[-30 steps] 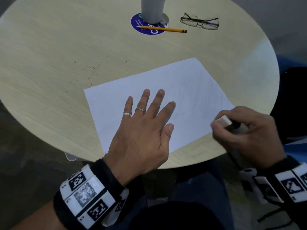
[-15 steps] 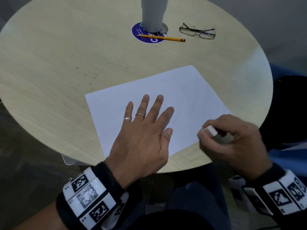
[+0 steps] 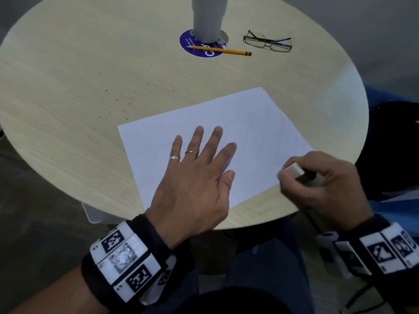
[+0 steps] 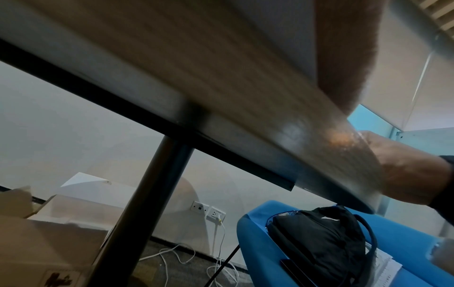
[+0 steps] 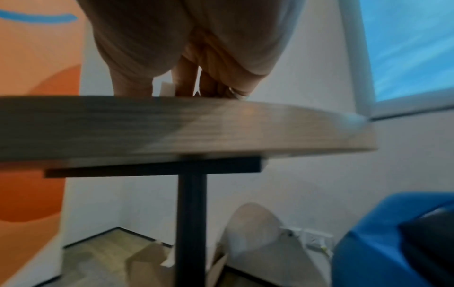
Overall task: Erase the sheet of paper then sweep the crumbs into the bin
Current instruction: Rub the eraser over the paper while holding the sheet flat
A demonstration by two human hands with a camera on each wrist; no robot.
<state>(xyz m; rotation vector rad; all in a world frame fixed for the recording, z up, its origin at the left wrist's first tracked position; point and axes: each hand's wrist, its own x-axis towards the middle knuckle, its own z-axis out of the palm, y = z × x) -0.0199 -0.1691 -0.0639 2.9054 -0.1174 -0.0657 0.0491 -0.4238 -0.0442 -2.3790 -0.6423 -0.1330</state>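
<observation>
A white sheet of paper (image 3: 238,123) lies on the round wooden table (image 3: 79,87), with faint pencil marks on its right half. My left hand (image 3: 199,168) lies flat on the sheet, fingers straight and spread. My right hand (image 3: 322,184) pinches a white eraser (image 3: 293,169) at the sheet's near right edge. Small dark crumbs (image 3: 127,99) lie scattered on the table beyond the sheet's left corner. In the right wrist view the eraser (image 5: 167,89) shows between thumb and fingers above the table's edge (image 5: 172,124). No bin is recognisable.
At the far side stand a grey cylinder (image 3: 208,17) on a blue round sticker (image 3: 199,47), a yellow pencil (image 3: 221,50) and a pair of glasses (image 3: 268,43). Beneath the table are a black leg (image 4: 147,203), cardboard boxes (image 4: 36,233), and a black bag (image 4: 319,238) on a blue seat.
My right hand with the eraser has moved left from off the sheet's right edge onto its near right part. The left hand stays flat on the paper.
</observation>
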